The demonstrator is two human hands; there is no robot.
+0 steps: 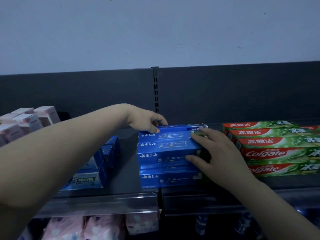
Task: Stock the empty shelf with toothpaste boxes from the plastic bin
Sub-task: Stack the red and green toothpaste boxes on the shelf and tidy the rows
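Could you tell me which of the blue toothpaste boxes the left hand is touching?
The rearmost blue toothpaste box, farthest back in the row; the left hand fingers rest on its left end.

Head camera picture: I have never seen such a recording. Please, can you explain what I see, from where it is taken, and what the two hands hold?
There is no machine here. A person wears one camera on the head, looking forward and down at a dark shop shelf. The left hand grips the left end of the rearmost blue toothpaste box; the right hand presses flat on the right end of the blue toothpaste stack. Green and red Colgate boxes lie to the right, small blue boxes and pink boxes to the left.
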